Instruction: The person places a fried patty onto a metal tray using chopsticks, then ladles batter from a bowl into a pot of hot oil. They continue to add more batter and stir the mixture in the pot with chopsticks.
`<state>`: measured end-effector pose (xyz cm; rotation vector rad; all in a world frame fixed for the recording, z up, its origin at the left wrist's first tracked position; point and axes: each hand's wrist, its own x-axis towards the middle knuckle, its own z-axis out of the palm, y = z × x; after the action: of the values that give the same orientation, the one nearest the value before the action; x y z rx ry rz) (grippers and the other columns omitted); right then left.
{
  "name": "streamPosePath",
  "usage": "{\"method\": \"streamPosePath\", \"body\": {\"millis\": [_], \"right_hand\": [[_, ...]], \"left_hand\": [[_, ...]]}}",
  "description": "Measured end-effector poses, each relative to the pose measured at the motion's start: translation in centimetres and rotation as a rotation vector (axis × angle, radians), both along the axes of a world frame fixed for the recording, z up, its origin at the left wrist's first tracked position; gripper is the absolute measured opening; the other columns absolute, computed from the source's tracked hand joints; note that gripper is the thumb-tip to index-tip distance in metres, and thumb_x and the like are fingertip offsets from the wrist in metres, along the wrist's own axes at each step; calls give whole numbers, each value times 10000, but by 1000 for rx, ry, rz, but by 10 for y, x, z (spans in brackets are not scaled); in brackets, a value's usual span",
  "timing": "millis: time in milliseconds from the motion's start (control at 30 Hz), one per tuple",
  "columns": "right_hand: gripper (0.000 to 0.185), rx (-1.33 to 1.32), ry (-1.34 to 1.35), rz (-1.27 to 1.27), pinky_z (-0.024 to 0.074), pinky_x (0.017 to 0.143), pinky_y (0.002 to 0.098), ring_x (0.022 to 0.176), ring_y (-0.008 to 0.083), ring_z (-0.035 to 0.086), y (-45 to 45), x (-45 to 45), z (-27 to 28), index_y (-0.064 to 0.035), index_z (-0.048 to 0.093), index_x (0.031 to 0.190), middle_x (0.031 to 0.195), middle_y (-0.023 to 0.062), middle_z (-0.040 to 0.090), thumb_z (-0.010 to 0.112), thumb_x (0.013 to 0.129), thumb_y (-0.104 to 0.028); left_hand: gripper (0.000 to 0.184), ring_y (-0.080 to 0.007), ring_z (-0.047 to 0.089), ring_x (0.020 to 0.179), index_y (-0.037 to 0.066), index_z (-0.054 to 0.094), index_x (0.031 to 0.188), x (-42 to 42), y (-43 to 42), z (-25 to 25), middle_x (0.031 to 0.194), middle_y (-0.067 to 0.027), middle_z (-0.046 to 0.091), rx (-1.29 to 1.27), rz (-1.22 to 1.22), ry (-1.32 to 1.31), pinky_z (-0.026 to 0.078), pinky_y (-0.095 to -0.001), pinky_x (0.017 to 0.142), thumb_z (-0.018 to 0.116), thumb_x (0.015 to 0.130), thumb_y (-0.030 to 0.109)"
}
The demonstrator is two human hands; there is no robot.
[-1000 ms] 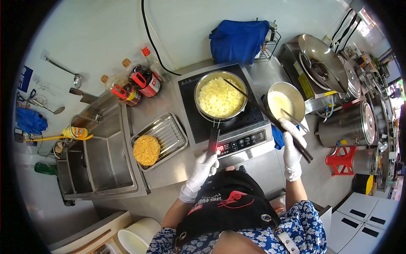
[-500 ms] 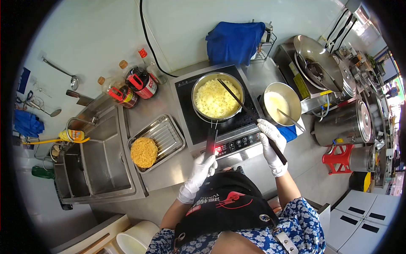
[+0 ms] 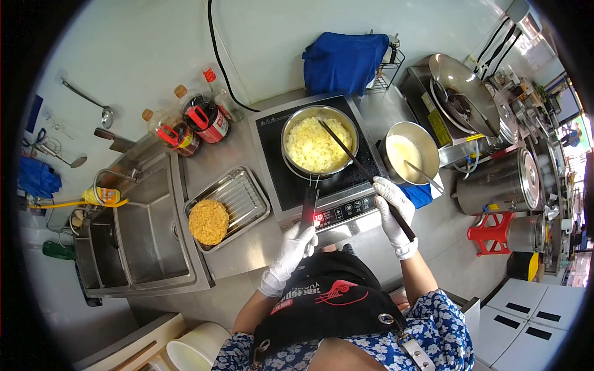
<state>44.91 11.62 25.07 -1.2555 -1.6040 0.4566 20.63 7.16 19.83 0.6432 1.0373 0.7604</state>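
A steel pan [image 3: 286, 148] full of pale yellow chopped food [image 3: 318, 143] sits on the black induction cooker [image 3: 272, 179]. My left hand [image 3: 292, 252], in a white glove, is closed round the end of the pan's dark handle [image 3: 308, 204]. Long dark chopsticks [image 3: 356, 162] are gripped in my gloved right hand [image 3: 394, 207], their tips resting in the food. Right of the cooker stands a steel pot [image 3: 427, 139] with pale liquid and a metal utensil in it. A round golden patty [image 3: 208, 221] lies on a racked steel tray [image 3: 247, 201] to the left.
Two dark sauce bottles [image 3: 179, 137] and a clear bottle [image 3: 226, 102] stand behind the tray. A double sink [image 3: 151, 232] is at the left. Behind the cooker, a blue cloth [image 3: 343, 65] hangs over a rack. A wok [image 3: 470, 74] and a large stockpot [image 3: 498, 188] are at the right.
My right hand has moved left and toward the cooker with the chopsticks, whose tips stay in the pan. My left hand keeps its hold on the pan handle.
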Motion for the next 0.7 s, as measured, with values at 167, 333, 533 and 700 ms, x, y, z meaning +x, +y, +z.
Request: {"method": "streamPosePath", "body": {"millis": [167, 333, 533, 700], "right_hand": [[236, 3, 15, 4, 473, 871, 322, 977, 267, 622, 0, -1, -4, 0, 660, 1006, 1043, 159, 644, 639, 771, 13], [260, 97, -82, 64, 485, 853, 329, 970, 269, 622, 0, 2, 5, -13, 627, 1045, 1064, 162, 631, 635, 785, 5], [275, 188, -160, 53, 500, 827, 339, 978, 264, 613, -7, 6, 24, -34, 602, 1074, 1073, 139, 621, 642, 802, -36], [272, 207, -21, 25, 499, 822, 320, 990, 256, 607, -13, 13, 25, -35, 600, 1086, 1094, 126, 614, 631, 818, -71]], "left_hand": [[312, -46, 445, 474, 30, 526, 1196, -1, -1, 0, 681, -1, 526, 6, -14, 22, 314, -173, 402, 481, 951, 218], [233, -36, 447, 496, 60, 564, 1084, -1, -3, 6, 672, 21, 536, 15, 15, -8, 322, -170, 426, 524, 933, 232], [231, -32, 425, 469, 33, 547, 1097, 5, 0, 2, 656, 4, 513, 38, 25, 67, 307, -172, 396, 476, 939, 185], [274, -56, 429, 452, -9, 521, 1128, 9, 4, 2, 670, -12, 518, 43, 9, 42, 306, -189, 389, 450, 951, 188]]}}
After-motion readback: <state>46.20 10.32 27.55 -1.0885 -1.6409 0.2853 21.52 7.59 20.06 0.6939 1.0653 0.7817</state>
